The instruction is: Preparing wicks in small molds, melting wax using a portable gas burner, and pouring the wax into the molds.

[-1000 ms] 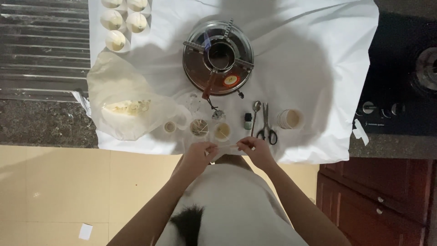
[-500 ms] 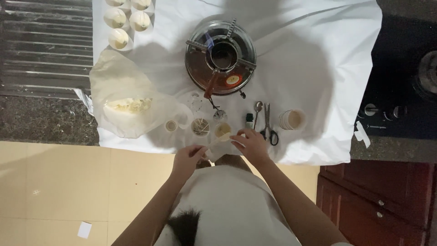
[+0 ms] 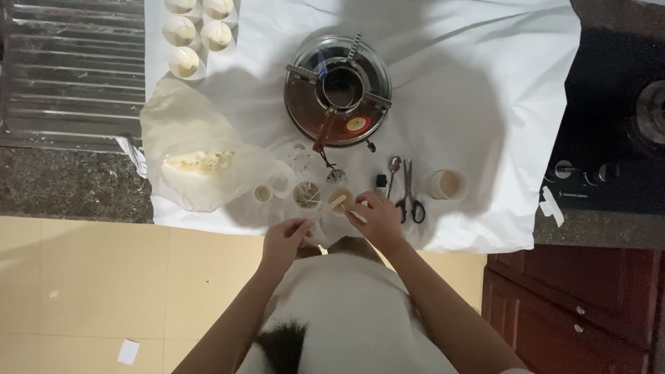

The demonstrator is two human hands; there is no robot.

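Observation:
My left hand point(image 3: 285, 239) pinches a thin white stick point(image 3: 320, 213) at the near edge of the white cloth point(image 3: 443, 104), pointing it toward a small round cup point(image 3: 339, 201). My right hand point(image 3: 377, 219) grips another thin pale stick just beside that cup, fingers curled on it. A second small cup point(image 3: 307, 195) holding sticks stands left of it. Scissors point(image 3: 409, 197) and a spoon point(image 3: 393, 170) lie right of my right hand.
A metal pot with a small pan inside point(image 3: 338, 90) stands mid-cloth. A plastic bag of pale flakes point(image 3: 201, 163) lies left, several filled white cups point(image 3: 183, 61) far left, a stack of round lids point(image 3: 445, 184) right. A stove point(image 3: 623, 118) is at right, a ribbed drainboard point(image 3: 69, 69) at left.
Both hands have moved slightly toward the small cups at the cloth's near edge, the left one drawing in closer with its stick. The view has shifted a little.

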